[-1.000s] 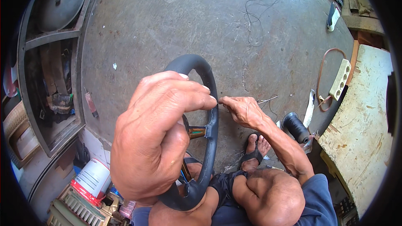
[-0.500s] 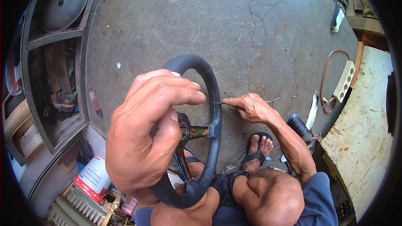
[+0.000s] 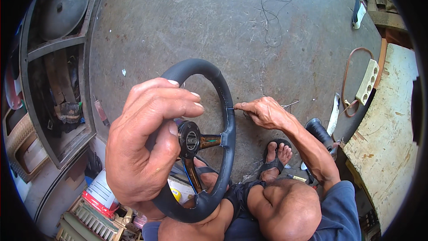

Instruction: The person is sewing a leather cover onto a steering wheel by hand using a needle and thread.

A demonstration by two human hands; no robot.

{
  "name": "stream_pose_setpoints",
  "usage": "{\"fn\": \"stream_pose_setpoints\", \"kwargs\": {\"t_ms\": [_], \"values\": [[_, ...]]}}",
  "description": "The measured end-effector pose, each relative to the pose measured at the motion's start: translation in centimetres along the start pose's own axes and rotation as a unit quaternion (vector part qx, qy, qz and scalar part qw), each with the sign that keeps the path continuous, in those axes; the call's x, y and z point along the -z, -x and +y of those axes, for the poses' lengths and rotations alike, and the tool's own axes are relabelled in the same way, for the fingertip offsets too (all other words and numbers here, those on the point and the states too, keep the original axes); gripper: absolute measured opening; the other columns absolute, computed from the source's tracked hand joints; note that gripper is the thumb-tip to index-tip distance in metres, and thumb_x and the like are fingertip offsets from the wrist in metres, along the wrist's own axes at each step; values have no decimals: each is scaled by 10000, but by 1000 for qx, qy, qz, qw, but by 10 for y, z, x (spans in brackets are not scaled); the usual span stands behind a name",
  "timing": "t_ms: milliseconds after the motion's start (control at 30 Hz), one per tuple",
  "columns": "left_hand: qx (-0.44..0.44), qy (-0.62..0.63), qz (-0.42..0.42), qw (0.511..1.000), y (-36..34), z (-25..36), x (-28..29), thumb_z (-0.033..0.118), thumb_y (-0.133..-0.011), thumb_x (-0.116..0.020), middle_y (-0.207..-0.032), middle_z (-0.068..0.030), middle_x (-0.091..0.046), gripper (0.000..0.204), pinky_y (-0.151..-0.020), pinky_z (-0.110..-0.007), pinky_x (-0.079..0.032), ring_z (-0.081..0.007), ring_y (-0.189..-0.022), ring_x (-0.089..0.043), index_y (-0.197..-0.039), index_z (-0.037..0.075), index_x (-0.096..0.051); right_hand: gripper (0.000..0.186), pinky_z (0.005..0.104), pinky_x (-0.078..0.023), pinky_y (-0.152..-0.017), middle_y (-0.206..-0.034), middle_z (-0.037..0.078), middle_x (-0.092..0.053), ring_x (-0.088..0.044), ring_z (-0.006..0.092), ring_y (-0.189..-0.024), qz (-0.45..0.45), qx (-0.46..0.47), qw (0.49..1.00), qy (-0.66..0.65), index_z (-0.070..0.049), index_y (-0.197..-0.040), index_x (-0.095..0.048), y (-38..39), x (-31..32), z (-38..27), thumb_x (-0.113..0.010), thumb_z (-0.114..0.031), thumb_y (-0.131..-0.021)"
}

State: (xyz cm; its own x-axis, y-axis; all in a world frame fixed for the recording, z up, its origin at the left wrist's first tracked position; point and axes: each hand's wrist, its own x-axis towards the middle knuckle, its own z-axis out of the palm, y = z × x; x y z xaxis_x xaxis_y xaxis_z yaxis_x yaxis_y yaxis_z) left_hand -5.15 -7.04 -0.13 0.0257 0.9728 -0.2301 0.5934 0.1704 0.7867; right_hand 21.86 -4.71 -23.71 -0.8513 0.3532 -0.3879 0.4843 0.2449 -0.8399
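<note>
A black-covered steering wheel point(image 3: 227, 151) with a round hub point(image 3: 191, 139) and shiny spokes stands tilted over my legs. Its right rim has stitching and a ragged seam. My left hand point(image 3: 147, 138) is over the wheel's left side, fingers loosely curled and apart from the thumb, partly hiding that rim; whether it touches the rim is unclear. My right hand point(image 3: 263, 112), at the outer right rim, pinches what looks like a thin needle point(image 3: 237, 109) at the seam. Beyond it lies a thin metal tool point(image 3: 290, 105), too small to name surely.
A black thread spool point(image 3: 317, 131) stands by my sandalled foot point(image 3: 278, 156). A power strip point(image 3: 367, 82) leans beside a worn board point(image 3: 388, 147) at the right. A metal-framed shelf point(image 3: 55, 44) and a white bucket point(image 3: 100, 189) are at the left. Loose thread point(image 3: 276, 18) lies on the floor.
My left hand has moved left from the right rim, its fingers now farther from the seam, uncovering the hub. My right fingertips stay at the right rim.
</note>
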Motion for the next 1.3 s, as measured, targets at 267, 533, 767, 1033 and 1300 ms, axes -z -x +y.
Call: {"fn": "stream_pose_setpoints", "kwargs": {"t_ms": [267,533,767,1033,1300], "values": [[-1,3,-2,1000,4,-3,10,-9,-729,-543,-1058,-150,-722,308,-1127,-492,-360,-325,-1185,-597,-987,-3,-712,416,483,-558,-748,-943,223,-727,-704,411,-853,-26,-10,1000,6,-152,-1231,-735,-11,4,1,-591,-60,-852],[-8,-14,-21,1000,3,-6,17,-10,-731,-534,-1056,-147,-725,308,-1120,-493,-369,-330,-1171,-605,-980,6,-713,336,494,-555,-741,-918,205,-734,-705,421,-864,16,33,999,-15,-108,-1148,-720,-17,-6,1,-595,-56,-840],[-3,-16,-20,1000,4,-6,15,-13,-737,-527,-1062,-137,-726,322,-1104,-491,-395,-338,-1164,-615,-999,21,-711,178,521,-513,-644,-775,214,-673,-666,450,-760,-2,-55,998,10,-31,-964,-587,-18,-7,-24,-648,-198,-960],[-30,-7,-28,999,1,-4,11,-18,-748,-535,-1094,-157,-715,336,-1100,-479,-407,-327,-1170,-620,-1037,11,-705,193,482,-521,-671,-834,178,-666,-666,414,-791,83,-32,996,27,-59,-1030,-620,-21,-28,-27,-695,-214,-942],[53,317,268,908,11,-27,-27,208,-1011,-518,-1261,-210,-638,411,-1048,-435,-473,-304,-1155,-646,-1263,-113,-569,379,432,-493,-910,-1156,155,-650,-609,337,-1030,340,-50,927,147,-78,-1238,-695,11,27,-32,-758,-134,-868]]}}
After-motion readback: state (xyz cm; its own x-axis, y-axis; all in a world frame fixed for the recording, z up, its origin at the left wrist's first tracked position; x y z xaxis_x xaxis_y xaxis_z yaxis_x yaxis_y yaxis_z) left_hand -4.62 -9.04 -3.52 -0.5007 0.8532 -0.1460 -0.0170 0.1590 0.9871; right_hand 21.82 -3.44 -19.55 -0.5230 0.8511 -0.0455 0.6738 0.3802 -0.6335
